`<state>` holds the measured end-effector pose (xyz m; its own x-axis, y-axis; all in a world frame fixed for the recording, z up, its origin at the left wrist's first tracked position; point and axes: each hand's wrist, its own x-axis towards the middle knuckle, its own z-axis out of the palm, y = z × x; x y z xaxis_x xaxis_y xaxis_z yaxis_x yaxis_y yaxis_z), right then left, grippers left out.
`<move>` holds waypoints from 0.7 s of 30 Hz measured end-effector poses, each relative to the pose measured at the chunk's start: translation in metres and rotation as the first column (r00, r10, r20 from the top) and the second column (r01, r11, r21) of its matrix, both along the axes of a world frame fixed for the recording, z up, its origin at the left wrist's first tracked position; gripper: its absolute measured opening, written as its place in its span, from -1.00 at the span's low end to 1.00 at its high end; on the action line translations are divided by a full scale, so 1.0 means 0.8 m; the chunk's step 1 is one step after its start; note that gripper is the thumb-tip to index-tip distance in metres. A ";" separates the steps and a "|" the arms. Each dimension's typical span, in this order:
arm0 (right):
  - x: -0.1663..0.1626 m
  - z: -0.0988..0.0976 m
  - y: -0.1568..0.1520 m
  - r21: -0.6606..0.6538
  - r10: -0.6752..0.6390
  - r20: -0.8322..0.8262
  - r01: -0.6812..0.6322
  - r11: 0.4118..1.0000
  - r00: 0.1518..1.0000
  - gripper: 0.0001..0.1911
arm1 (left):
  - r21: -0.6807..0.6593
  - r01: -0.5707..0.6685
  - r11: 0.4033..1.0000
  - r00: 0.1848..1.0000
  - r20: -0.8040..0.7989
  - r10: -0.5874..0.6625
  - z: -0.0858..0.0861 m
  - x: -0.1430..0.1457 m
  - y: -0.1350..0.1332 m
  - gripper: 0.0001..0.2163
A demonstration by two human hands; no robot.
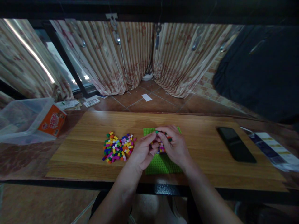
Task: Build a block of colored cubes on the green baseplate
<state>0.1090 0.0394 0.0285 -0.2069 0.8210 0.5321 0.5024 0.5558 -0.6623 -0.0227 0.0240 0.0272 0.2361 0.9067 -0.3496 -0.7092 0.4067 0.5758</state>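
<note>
A green baseplate (161, 165) lies on the wooden table (88, 137) in front of me. My left hand (142, 152) and my right hand (174, 144) meet above it, fingers curled together. Between their fingertips sits a small green brick (157, 132). Under the hands, a cluster of coloured bricks (161, 148) stands on the plate, mostly hidden. A pile of small multicoloured bricks (118, 147) lies on the table just left of my left hand.
A black phone (235, 144) lies on the table's right side, with a printed sheet (273, 149) beyond it. A clear plastic bin (23, 119) with an orange box (51, 120) stands at the left. Curtains hang behind, above a tiled floor.
</note>
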 end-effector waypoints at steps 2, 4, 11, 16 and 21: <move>0.002 0.000 0.000 -0.008 -0.008 0.012 0.008 1.000 1.000 -0.83 | 0.001 -0.014 1.000 1.000 -0.015 0.014 0.000 -0.001 0.001 -0.76; 0.005 0.000 0.001 -0.010 -0.005 0.012 0.005 1.000 1.000 -0.84 | 0.006 -0.022 1.000 0.999 -0.042 0.022 0.000 -0.002 0.001 -0.75; 0.012 -0.003 0.005 0.051 -0.017 0.034 0.016 0.999 0.999 -0.84 | 0.015 -0.030 0.999 0.997 -0.066 0.031 -0.002 0.000 0.002 -0.74; 0.011 -0.006 0.002 0.169 -0.086 0.084 0.071 0.983 0.993 -0.83 | -0.010 -0.070 0.998 0.998 -0.008 0.069 -0.005 0.006 0.003 -0.71; 0.005 -0.010 -0.002 0.320 -0.180 0.132 0.130 0.939 0.975 -0.83 | -0.037 -0.089 0.995 0.995 0.046 0.091 -0.003 0.008 0.003 -0.71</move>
<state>0.1127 0.0381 0.0207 -0.1919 0.6513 0.7342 0.6823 0.6263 -0.3772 -0.0167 0.0265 0.0246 0.1713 0.9123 -0.3719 -0.7703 0.3593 0.5268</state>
